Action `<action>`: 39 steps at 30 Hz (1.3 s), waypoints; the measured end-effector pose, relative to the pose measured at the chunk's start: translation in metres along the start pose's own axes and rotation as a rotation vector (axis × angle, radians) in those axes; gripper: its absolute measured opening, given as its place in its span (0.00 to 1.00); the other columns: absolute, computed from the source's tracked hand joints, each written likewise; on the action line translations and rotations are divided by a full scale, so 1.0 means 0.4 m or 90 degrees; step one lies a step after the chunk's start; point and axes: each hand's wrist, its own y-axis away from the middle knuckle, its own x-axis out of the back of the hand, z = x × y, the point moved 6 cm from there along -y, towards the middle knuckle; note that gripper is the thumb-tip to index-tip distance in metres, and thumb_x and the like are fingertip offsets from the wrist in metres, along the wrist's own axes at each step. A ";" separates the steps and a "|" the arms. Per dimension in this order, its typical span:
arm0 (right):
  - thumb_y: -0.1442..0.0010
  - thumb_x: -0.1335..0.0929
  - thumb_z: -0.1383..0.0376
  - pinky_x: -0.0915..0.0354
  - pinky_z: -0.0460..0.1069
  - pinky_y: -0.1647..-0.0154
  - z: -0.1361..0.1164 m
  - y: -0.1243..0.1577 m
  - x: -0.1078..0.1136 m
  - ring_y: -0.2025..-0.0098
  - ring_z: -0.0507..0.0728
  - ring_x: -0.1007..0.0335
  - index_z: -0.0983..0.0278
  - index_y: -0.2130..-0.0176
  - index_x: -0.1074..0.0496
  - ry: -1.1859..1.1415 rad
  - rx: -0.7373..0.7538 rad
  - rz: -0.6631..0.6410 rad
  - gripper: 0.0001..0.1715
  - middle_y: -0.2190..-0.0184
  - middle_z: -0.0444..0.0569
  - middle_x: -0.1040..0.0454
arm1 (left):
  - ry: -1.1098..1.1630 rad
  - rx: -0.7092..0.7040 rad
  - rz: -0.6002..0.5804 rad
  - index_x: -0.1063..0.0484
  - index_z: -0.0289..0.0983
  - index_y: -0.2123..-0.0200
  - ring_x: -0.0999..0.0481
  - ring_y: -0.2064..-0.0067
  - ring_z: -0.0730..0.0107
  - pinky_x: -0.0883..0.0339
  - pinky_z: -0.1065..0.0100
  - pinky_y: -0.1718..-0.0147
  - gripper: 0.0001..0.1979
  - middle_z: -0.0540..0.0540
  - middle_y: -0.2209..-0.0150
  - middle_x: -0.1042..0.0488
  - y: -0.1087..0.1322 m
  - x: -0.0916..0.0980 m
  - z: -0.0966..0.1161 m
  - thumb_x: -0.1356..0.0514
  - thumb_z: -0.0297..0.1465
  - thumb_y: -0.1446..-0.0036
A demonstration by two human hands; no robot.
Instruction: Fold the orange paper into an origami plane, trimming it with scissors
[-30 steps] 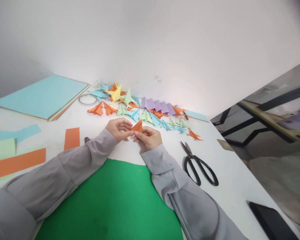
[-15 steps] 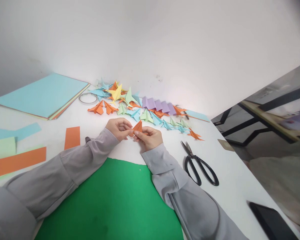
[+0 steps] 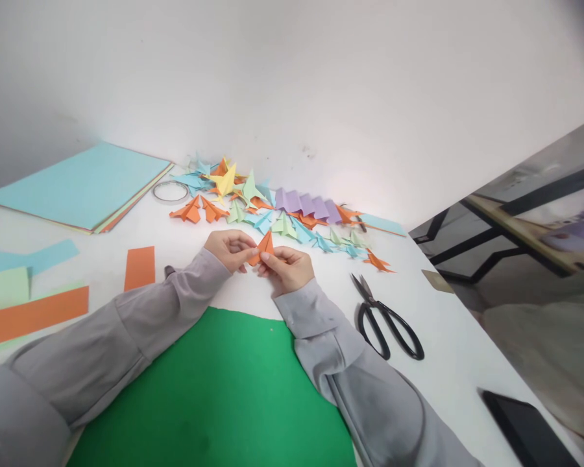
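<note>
Between my two hands is a small piece of folded orange paper (image 3: 265, 245), its pointed tip upward. My left hand (image 3: 230, 249) pinches its left edge between thumb and fingers. From the other side, my right hand (image 3: 292, 267) grips the lower right part, the thumb lying on the front. Both hands are just above the white table, beyond the top edge of a green sheet (image 3: 214, 389). Behind them lie several small folded paper shapes in orange, blue, green and yellow, among them a yellow paper figure (image 3: 226, 180).
Black-handled scissors (image 3: 388, 324) lie to the right, with a dark phone-like device (image 3: 525, 425) nearer me. At left are an orange strip (image 3: 34, 316), an orange rectangle (image 3: 139, 268), a stack of coloured sheets (image 3: 78, 185) and a tape roll (image 3: 170, 191). Pleated purple paper (image 3: 306, 204) stands by the wall.
The folded orange paper has turned slightly, and more of its front face shows now. Both hands keep hold of it in nearly the same place.
</note>
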 end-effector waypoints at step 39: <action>0.63 0.24 0.62 0.38 0.43 0.84 -0.013 0.011 -0.012 0.86 0.48 0.36 0.67 0.81 0.27 0.016 -0.013 -0.007 0.12 0.89 0.44 0.29 | 0.092 0.150 -0.049 0.29 0.31 0.72 0.29 0.83 0.76 0.33 0.74 0.82 0.18 0.52 0.83 0.28 -0.012 0.000 -0.028 0.29 0.33 0.68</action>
